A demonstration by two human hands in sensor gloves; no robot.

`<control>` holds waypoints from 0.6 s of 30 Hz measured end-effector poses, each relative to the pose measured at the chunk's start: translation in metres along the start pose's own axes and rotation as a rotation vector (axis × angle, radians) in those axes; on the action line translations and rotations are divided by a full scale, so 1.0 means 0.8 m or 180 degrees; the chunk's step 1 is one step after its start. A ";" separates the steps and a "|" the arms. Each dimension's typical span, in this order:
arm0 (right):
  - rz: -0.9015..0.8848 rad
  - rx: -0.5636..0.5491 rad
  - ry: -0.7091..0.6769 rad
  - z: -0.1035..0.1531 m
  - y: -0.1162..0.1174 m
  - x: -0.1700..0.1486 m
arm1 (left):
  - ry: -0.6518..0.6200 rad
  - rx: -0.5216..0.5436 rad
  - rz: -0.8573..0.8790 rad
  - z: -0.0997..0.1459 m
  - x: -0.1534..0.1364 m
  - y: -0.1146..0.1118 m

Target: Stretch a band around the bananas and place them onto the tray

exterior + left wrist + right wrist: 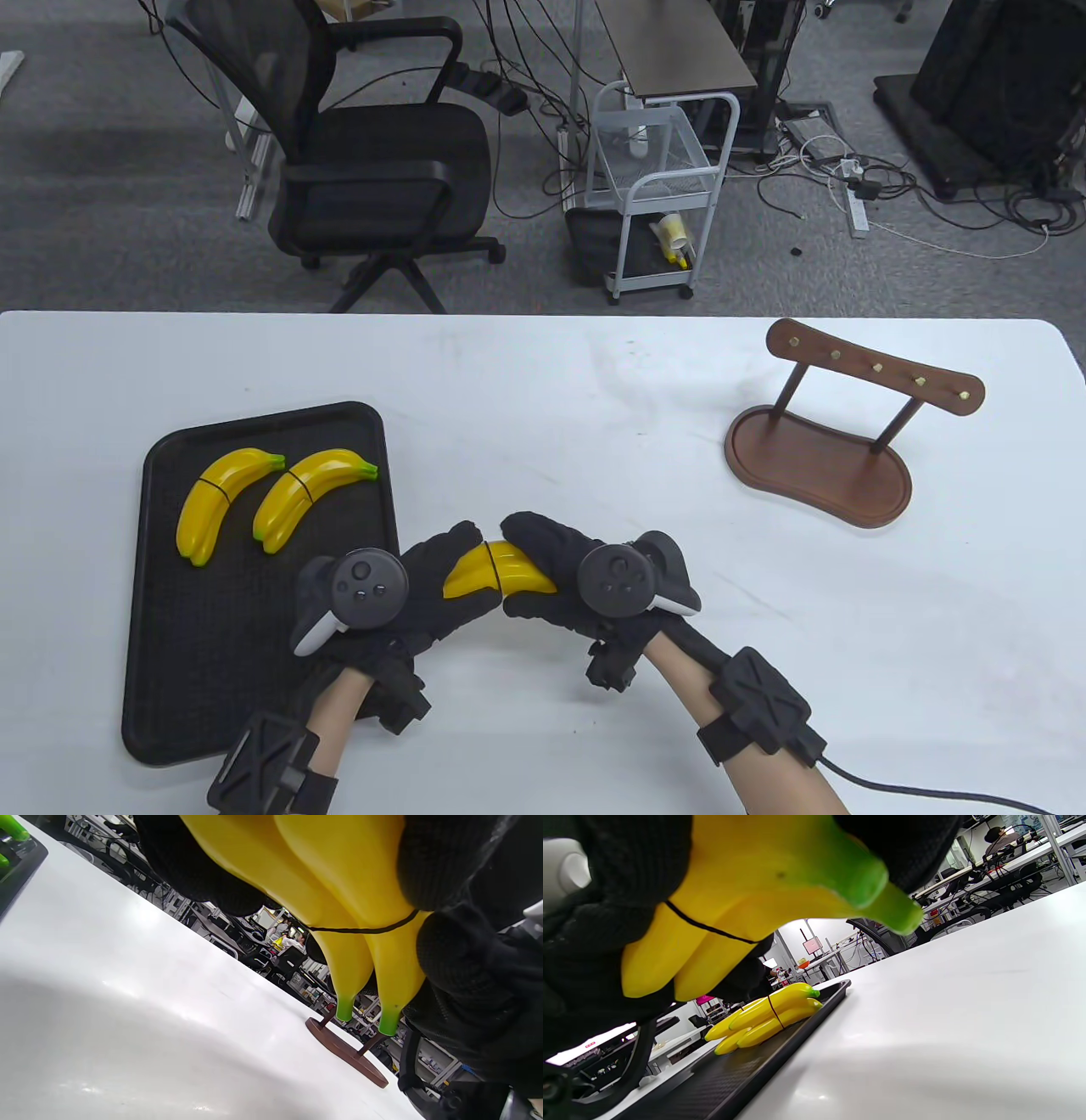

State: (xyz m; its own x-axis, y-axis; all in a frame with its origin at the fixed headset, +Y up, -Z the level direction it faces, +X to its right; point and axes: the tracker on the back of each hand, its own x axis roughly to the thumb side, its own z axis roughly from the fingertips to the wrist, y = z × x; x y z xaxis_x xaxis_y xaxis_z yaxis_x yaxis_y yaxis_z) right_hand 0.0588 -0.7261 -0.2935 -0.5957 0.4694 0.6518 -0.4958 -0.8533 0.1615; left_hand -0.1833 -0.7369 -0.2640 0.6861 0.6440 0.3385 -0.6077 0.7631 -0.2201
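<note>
A pair of yellow toy bananas (pixel 496 573) with a thin black band (pixel 491 564) round its middle is held between both hands, a little above the white table just right of the black tray (pixel 237 645). My left hand (pixel 450 577) grips the blunt end and my right hand (pixel 530 569) grips the stem end. The left wrist view shows the band (pixel 365 929) across both bananas (pixel 339 878), and the right wrist view shows the same band (pixel 708 927). Two more banded pairs (pixel 222 501) (pixel 304 497) lie at the far end of the tray.
A brown wooden stand (pixel 827 450) with a pegged crossbar sits on the table's right side. Beyond the far edge are an office chair (pixel 373 153) and a white wire cart (pixel 657 195). The tray's near half holds nothing.
</note>
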 end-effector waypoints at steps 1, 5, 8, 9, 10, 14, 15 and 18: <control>0.0001 -0.0004 0.0000 0.000 0.000 0.000 | 0.0041 0.0014 0.0046 0.000 -0.001 0.001; 0.0185 -0.0189 -0.0024 0.002 -0.001 0.003 | 0.0192 0.0016 0.0357 0.001 -0.007 0.003; 0.0391 -0.0367 -0.0093 0.003 -0.004 0.008 | 0.0258 -0.0058 0.0723 -0.001 -0.013 0.002; 0.0467 -0.0420 -0.0115 0.003 -0.005 0.009 | 0.0311 -0.0107 0.0883 0.000 -0.015 0.001; 0.0518 -0.0495 -0.0129 0.004 -0.007 0.011 | 0.0315 -0.0126 0.0983 -0.001 -0.017 -0.001; 0.0699 -0.0643 -0.0216 0.006 -0.010 0.017 | 0.0361 -0.0268 0.1297 -0.003 -0.021 -0.007; 0.0749 -0.0650 -0.0222 0.006 -0.010 0.018 | 0.0375 -0.0317 0.1365 -0.004 -0.022 -0.008; 0.0806 -0.0667 -0.0232 0.007 -0.011 0.019 | 0.0407 -0.0400 0.1516 -0.005 -0.024 -0.011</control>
State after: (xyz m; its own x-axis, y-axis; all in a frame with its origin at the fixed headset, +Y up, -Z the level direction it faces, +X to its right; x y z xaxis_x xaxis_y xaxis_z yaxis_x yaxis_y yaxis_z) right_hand 0.0571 -0.7129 -0.2810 -0.6735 0.2247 0.7042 -0.4616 -0.8719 -0.1632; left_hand -0.1897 -0.7556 -0.2719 0.3929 0.9176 0.0607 -0.8175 0.3788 -0.4338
